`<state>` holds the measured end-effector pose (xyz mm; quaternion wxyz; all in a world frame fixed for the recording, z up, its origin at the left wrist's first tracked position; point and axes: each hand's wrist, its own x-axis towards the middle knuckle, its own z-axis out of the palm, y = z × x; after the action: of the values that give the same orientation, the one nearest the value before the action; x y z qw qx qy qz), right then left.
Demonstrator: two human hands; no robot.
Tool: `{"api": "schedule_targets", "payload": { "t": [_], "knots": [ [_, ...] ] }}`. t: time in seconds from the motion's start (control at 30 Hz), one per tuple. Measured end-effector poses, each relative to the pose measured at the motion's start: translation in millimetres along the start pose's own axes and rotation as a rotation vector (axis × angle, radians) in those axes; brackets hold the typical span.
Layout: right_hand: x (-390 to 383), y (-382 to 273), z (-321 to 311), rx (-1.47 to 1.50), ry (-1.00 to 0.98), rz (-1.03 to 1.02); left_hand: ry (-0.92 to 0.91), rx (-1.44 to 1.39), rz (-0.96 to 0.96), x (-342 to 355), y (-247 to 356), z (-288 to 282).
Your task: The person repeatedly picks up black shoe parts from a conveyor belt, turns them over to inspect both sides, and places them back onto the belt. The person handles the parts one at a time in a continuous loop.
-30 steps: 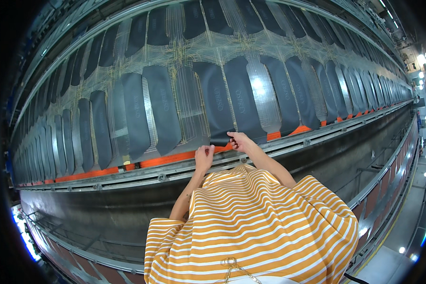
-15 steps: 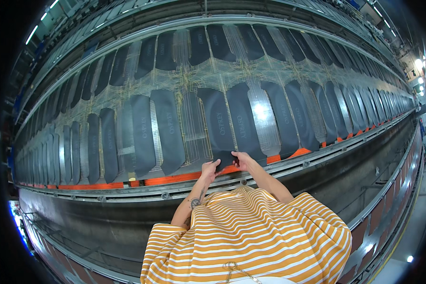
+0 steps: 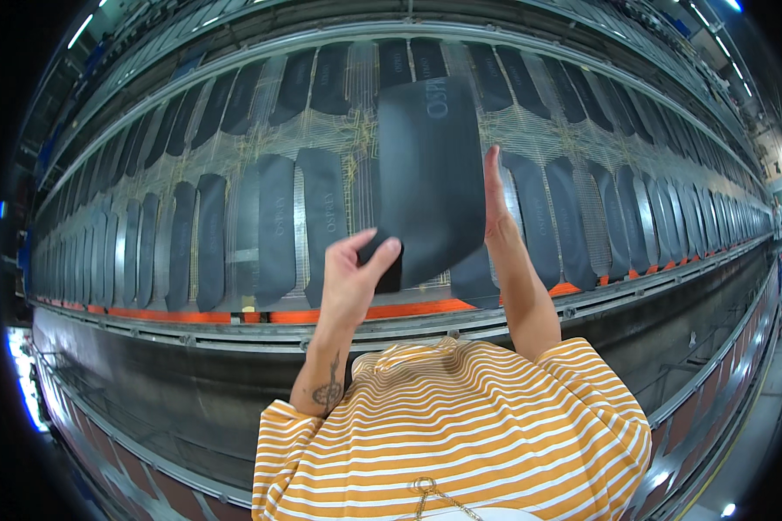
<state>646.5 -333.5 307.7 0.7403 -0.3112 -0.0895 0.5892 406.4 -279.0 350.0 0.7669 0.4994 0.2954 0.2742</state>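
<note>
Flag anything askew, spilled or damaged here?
Only one dark panel stands out: it curves up between the left hand and right hand, while the other panels lie in rows. That fits handling; I see no spill or damage.

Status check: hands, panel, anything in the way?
Left hand gripping dark panel at lower left; right hand open beside its right edge, contact unclear. Panel raised over long table. No obstruction visible.
</note>
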Motion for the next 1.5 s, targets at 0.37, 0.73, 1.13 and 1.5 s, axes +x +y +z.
{"api": "schedule_targets", "payload": {
  "t": [0.37,0.73,1.13,1.5],
  "knots": [
    [151,24,-129,-0.576,0.169,0.385,-0.113,0.467,-0.126,-22,-180,-80],
    [160,67,-189,-1.226,0.364,0.944,-0.109,0.185,-0.397,-6,-115,-45],
    [259,15,-194,-0.599,0.320,0.204,0.094,0.195,-0.418,26,-235,-68],
    [201,12,-295,-1.028,0.647,-0.214,0.126,0.162,-0.478,77,-366,-107]
  ]
}}
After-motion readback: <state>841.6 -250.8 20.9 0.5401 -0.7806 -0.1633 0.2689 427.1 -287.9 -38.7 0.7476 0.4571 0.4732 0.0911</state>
